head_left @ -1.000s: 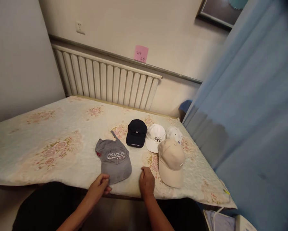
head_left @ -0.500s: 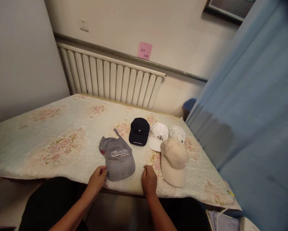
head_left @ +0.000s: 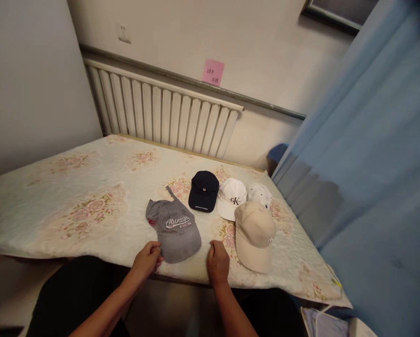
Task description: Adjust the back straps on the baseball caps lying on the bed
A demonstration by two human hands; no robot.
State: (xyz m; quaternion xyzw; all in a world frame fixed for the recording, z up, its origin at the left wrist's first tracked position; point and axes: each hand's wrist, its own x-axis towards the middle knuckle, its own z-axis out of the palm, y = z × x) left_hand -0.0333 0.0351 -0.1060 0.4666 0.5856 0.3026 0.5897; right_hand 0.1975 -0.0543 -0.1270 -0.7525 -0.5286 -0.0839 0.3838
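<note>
Gray cap [head_left: 177,228] lettered "Always", left hand [head_left: 147,259] curled at brim [head_left: 180,248], hold indeterminable, right hand [head_left: 219,264] fisted, empty, white cap [head_left: 227,206] marked "K", black cap [head_left: 203,185], visor print [head_left: 201,208] illegible

Five caps [head_left: 204,192] on the bed [head_left: 41,206]: lone cap [head_left: 180,244] left, near the front edge, other four caps [head_left: 254,255] bunched to its right. Radiator [head_left: 177,117]'s behind, curtain [head_left: 374,164]'s on the right.
</note>
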